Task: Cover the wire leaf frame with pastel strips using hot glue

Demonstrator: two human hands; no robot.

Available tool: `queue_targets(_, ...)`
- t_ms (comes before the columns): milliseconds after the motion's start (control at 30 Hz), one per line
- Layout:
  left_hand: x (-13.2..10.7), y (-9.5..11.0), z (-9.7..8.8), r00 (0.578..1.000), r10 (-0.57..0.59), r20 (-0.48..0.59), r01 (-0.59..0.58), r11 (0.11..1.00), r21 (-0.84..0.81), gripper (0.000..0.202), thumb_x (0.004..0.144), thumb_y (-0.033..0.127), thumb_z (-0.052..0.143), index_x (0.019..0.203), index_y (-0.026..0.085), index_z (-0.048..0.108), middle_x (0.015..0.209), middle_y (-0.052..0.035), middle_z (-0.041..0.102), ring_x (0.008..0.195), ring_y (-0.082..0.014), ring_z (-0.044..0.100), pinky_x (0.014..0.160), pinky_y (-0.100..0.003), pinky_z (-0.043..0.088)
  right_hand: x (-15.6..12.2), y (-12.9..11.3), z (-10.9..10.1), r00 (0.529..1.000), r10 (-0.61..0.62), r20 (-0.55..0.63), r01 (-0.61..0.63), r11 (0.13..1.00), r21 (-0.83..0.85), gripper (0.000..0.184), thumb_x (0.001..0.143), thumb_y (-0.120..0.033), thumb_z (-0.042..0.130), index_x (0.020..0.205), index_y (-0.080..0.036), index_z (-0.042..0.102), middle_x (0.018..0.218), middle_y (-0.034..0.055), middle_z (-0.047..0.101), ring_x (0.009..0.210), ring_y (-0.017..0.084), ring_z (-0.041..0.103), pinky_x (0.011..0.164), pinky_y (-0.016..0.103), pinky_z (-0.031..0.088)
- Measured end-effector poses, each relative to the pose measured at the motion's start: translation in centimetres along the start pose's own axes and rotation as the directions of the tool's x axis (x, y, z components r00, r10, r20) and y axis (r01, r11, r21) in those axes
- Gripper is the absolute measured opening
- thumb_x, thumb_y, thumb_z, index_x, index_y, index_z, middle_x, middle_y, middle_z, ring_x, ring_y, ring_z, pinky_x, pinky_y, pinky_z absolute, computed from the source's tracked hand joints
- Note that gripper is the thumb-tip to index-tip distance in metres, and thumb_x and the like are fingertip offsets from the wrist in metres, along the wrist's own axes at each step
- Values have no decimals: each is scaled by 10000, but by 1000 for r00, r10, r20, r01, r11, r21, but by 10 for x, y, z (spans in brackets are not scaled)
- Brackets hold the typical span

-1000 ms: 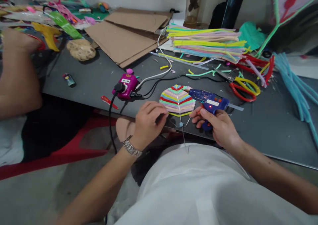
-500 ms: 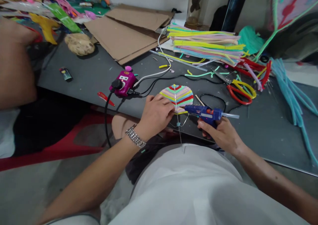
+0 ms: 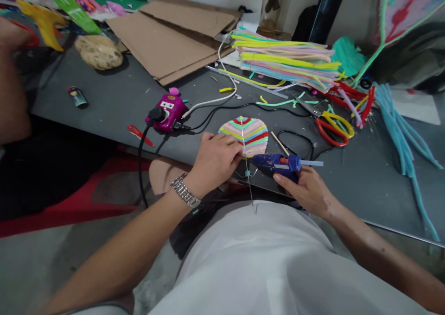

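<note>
A leaf-shaped piece (image 3: 248, 132) made of striped pipe cleaners in many colours lies near the front edge of the dark table (image 3: 114, 106), on a thin wire stem. My left hand (image 3: 213, 160) has its fingers curled and pinched on the lower left edge of this leaf piece. My right hand (image 3: 306, 187) grips a blue glue gun (image 3: 278, 163), whose nozzle points left at the leaf's bottom edge. A glue stick pokes out of the gun's back end.
A purple power strip (image 3: 167, 112) with cables sits left of the leaf. Red-and-yellow scissors (image 3: 332, 127), a stack of pipe cleaners (image 3: 288, 60), cardboard sheets (image 3: 174, 34) and blue pipe cleaners (image 3: 403, 125) lie beyond. Another person's arm (image 3: 12, 83) is at the far left.
The glue gun has swung from beside the leaf's right side down to its bottom edge, nozzle pointing left. My left hand has slid slightly right onto the leaf's lower left edge.
</note>
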State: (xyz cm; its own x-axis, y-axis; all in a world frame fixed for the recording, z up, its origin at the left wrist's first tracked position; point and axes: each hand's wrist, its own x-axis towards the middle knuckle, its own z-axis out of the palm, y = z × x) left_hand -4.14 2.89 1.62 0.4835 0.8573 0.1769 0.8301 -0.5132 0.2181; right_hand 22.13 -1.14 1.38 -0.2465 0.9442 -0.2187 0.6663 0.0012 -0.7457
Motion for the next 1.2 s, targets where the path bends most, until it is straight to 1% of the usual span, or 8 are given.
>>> queue_targets(100,1,0,-2,1000,1,22,-1,1000,-12,97,951,221,625,876,215,686,937,-39,746,909,-247,632,815,-416,311,1,0,0,1000,-16,-3,16,1000,-10,457,915,-587,574,664,-206,549,553,-43,425,523,113,373,484,265,315)
queue_targets(300,4,1,-6,996,-9,88,12,999,-31,111,946,219,615,896,213,714,932,-42,739,879,-245,639,824,-422,299,2,-1,-1,1000,-23,5,23,1000,-19,474,917,-575,576,617,-220,490,533,-43,431,515,115,393,483,266,326)
queue_targets(433,5,2,-7,996,-29,86,31,999,-27,137,940,182,596,884,209,718,930,-44,740,864,-245,644,830,-436,297,3,-3,-1,1000,-13,4,13,1000,-27,498,903,-579,569,578,-228,428,525,-43,413,499,109,386,465,261,308)
queue_targets(533,5,2,-6,997,-30,71,32,999,-33,145,944,189,587,868,208,709,929,-47,744,867,-248,647,835,-443,300,3,-4,-1,1000,-3,13,3,1000,-16,515,896,-593,564,569,-231,398,526,-46,388,500,102,358,468,261,298)
queue_targets(733,4,1,-3,999,-20,48,22,999,-49,145,951,200,576,872,223,695,929,-39,743,870,-237,636,851,-445,310,6,-7,-3,999,3,36,-4,1000,15,474,880,-593,563,596,-229,452,525,-46,391,505,111,357,479,274,304)
queue_targets(867,5,0,-3,997,-36,68,40,998,-56,146,951,199,577,870,223,697,932,-36,740,870,-235,636,866,-455,308,7,-8,-4,999,-12,50,9,999,52,430,893,-557,573,635,-221,502,528,-51,394,525,116,371,513,279,336)
queue_targets(1000,6,1,-4,996,-42,85,47,997,-62,151,944,193,571,880,222,705,942,-41,736,869,-235,639,860,-457,308,8,-8,-4,998,-10,56,6,998,62,456,880,-586,582,623,-223,485,539,-44,412,536,120,389,517,281,345)
queue_targets(1200,7,1,-5,996,-33,78,38,997,-61,165,950,196,555,883,221,703,957,-47,739,858,-235,640,864,-464,308,9,-8,-6,998,-37,51,33,996,86,482,889,-569,600,583,-229,450,506,-47,415,507,113,384,485,276,324)
